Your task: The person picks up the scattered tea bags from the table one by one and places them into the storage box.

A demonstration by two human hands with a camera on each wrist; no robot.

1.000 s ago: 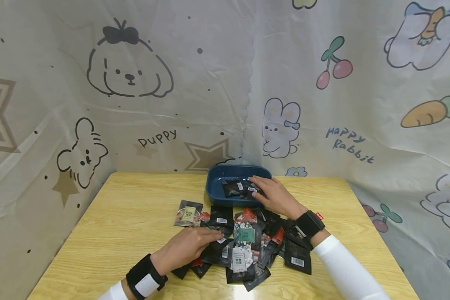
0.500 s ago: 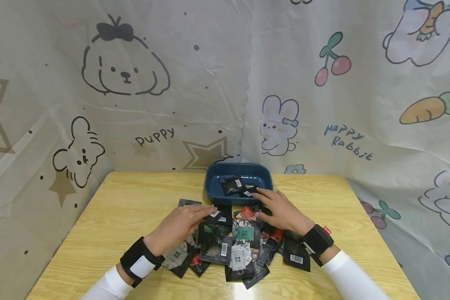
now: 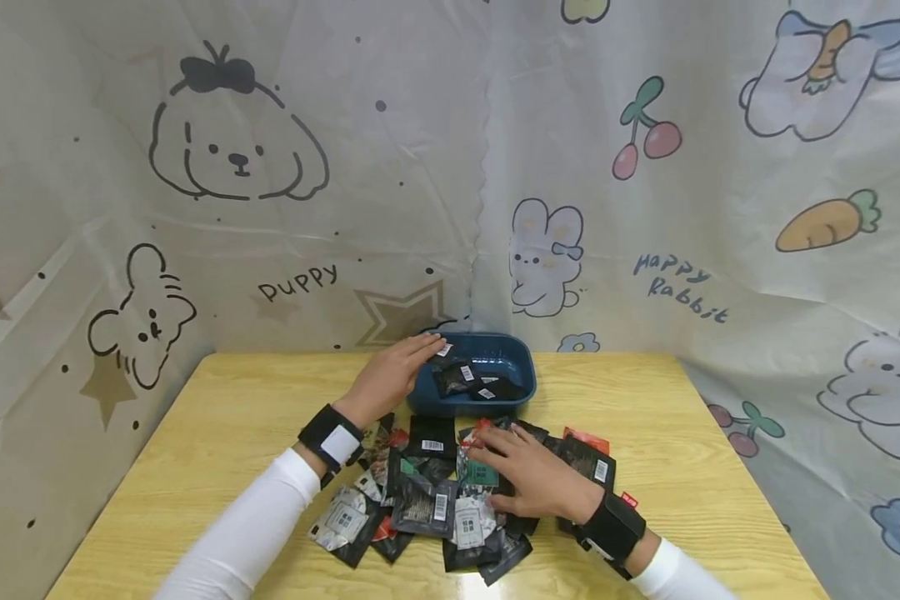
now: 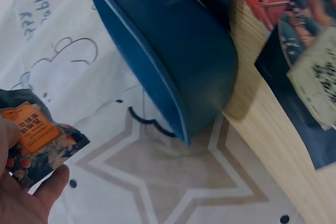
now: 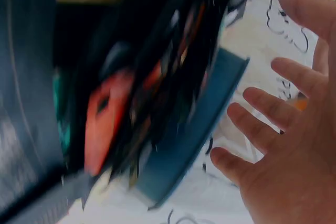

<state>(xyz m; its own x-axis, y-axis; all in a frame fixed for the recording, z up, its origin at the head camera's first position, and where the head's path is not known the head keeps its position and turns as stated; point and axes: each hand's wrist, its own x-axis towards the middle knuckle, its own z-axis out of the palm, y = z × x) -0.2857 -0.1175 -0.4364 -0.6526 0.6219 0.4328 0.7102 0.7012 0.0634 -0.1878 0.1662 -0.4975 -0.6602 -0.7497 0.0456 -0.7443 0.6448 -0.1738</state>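
Observation:
My left hand (image 3: 386, 379) is raised over the left end of a dark blue tub (image 3: 525, 367). It pinches a small flat sachet (image 4: 39, 135), whose printed face with an orange label shows in the left wrist view. Inside the tub lie a few black sachets (image 3: 456, 377) with white barcode labels. My right hand (image 3: 543, 479) hovers over the right part of a sachet pile, fingers spread and holding nothing; in the right wrist view the bare palm (image 5: 294, 166) shows. The pile includes a grey barcoded sachet (image 3: 423, 504) and a floral one with a white label (image 3: 345, 518).
The heap of sachets, black, red and patterned, spreads in front of the tub on a light wood table (image 3: 225, 467). A black barcoded sachet (image 3: 588, 462) lies at its right side. A printed cloth curtain (image 3: 390, 167) hangs close behind the table's far edge.
My left hand has risen from the pile to the tub with a sachet. My right hand has come back from the tub to above the pile. The head view has shifted slightly.

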